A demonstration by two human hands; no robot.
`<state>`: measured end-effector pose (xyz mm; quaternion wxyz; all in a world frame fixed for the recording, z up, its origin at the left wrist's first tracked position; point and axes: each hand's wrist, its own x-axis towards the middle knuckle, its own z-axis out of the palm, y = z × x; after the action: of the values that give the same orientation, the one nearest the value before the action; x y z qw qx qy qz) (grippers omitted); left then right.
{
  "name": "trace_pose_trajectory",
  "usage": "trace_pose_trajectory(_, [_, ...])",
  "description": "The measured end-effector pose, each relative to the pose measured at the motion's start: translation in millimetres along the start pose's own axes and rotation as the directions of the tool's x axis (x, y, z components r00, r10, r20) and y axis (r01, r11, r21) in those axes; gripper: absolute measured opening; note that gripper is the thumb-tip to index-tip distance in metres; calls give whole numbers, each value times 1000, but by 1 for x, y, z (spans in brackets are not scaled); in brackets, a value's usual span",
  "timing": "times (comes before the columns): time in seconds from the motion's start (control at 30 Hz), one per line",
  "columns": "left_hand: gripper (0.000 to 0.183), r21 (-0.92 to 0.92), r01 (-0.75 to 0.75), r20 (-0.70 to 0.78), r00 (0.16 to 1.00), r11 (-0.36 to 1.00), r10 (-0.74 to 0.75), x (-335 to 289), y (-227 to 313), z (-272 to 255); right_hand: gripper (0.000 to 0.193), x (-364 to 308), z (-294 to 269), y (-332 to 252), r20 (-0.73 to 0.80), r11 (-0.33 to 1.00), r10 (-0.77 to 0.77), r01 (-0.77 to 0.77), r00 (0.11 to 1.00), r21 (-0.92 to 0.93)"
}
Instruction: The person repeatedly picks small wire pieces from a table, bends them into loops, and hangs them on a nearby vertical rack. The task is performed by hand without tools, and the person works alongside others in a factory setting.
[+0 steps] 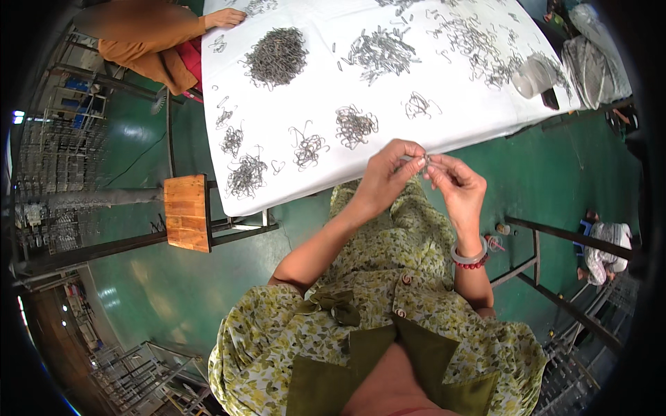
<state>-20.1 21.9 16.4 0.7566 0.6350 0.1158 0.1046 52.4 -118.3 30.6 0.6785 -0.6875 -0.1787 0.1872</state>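
Observation:
My left hand (390, 175) and my right hand (458, 186) meet just off the near edge of the white-covered table (378, 156). Fingertips of both hands pinch a small piece of bent dark metal wire (425, 161) between them; most of it is hidden by the fingers. Nearest to my left hand lies a pile of wire hooks (356, 127). A smaller cluster of wire hooks (418, 105) is beyond my hands. Further left are more tangled hooks (309, 149) and another heap of them (246, 176).
A dense dark pile (277, 57) and a pile of straighter metal pieces (383, 54) lie farther back. A translucent plastic cup (533, 78) rests at the right. Another person's hand (226, 18) touches the far left tabletop. A wooden stool (187, 213) stands left.

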Motion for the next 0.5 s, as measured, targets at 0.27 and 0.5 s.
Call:
trace_pose_trajectory(0.27, [14, 205, -128, -128, 979, 970, 156, 3, 12, 4, 20, 33, -9, 1, -85, 996, -85, 85, 993, -1])
trace_pose_trajectory(0.5, [13, 227, -70, -93, 991, 971, 93, 8, 3, 6, 19, 192, -3, 47, 96, 870, -169, 195, 981, -453])
